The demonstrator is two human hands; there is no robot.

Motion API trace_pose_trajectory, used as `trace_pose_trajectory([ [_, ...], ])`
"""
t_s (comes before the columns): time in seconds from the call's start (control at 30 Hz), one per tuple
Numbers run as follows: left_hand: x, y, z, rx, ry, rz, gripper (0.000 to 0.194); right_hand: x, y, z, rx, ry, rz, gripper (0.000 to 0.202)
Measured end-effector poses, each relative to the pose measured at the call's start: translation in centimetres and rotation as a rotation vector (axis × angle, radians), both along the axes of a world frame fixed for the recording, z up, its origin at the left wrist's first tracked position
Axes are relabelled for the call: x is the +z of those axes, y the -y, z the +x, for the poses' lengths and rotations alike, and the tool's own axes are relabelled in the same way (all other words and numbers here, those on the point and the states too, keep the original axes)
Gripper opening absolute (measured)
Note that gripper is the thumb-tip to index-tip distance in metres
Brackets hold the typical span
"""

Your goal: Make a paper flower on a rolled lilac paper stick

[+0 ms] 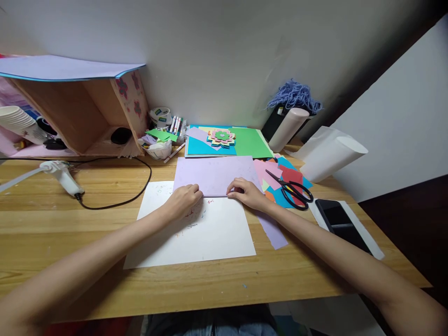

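Head view: a lilac sheet is set at the middle of the bench, its near part laid over the far part of a larger, ink-marked white sheet. Along its 6 o'clock edge, the lilac sheet is held by both hands. The left hand is placed towards 7 o'clock, its fingers curled together and clamped on that edge; the right hand is placed towards 5 o'clock, the edge pinched between thumb and fingers. A bare stretch of edge is left between the hands.

From the lilac sheet, a layered paper flower is seen at 12 o'clock, rested on stacked coloured sheets. At 3 o'clock, black-handled scissors are laid across coloured scraps, their tips pointed to 10 o'clock. A lilac strip is partly covered by the right forearm at 4 to 5 o'clock, and a dark phone is set on white paper nearer 4. At 9 o'clock, a white glue gun is laid with its black cord looped; beyond it, towards 10, an open-fronted box is stood.
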State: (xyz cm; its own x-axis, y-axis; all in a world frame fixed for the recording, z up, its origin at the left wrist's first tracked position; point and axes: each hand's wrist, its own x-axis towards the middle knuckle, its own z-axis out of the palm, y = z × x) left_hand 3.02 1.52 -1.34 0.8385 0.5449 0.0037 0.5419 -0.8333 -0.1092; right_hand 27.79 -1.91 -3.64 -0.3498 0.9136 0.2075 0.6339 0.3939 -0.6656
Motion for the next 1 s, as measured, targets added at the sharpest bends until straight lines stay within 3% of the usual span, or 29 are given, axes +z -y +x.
trace_pose_trajectory([
  [0.17, 0.7, -0.2, 0.6, 0.071, 0.022, -0.061, 0.021, 0.3, 1.0, -1.2, 0.049, 0.180, 0.196, 0.012],
  [0.3, 0.7, -0.3, 1.0, 0.094, 0.041, -0.078, 0.019, -0.5, 2.0, -2.7, 0.063, 0.361, 0.348, 0.023],
  [0.43, -0.3, 1.5, 1.9, 0.149, -0.001, -0.024, 0.020, -1.3, 2.6, -3.5, 0.019, 0.471, 0.424, 0.024],
  [0.57, -1.7, 3.8, 2.9, 0.198, 0.006, 0.131, 0.025, -1.3, 2.9, -3.7, -0.008, 0.555, 0.453, 0.026],
  [0.67, -2.1, 4.1, 3.1, 0.161, 0.016, 0.169, 0.025, -1.0, 2.9, -3.7, -0.002, 0.597, 0.458, 0.027],
  [0.8, -1.7, 2.8, 3.2, 0.074, 0.023, 0.105, 0.025, -0.9, 2.7, -3.6, -0.007, 0.608, 0.460, 0.025],
  [1.0, -1.1, 1.6, 3.4, -0.098, -0.006, 0.098, 0.019, -0.5, 1.9, -3.4, -0.004, 0.492, 0.374, 0.019],
])
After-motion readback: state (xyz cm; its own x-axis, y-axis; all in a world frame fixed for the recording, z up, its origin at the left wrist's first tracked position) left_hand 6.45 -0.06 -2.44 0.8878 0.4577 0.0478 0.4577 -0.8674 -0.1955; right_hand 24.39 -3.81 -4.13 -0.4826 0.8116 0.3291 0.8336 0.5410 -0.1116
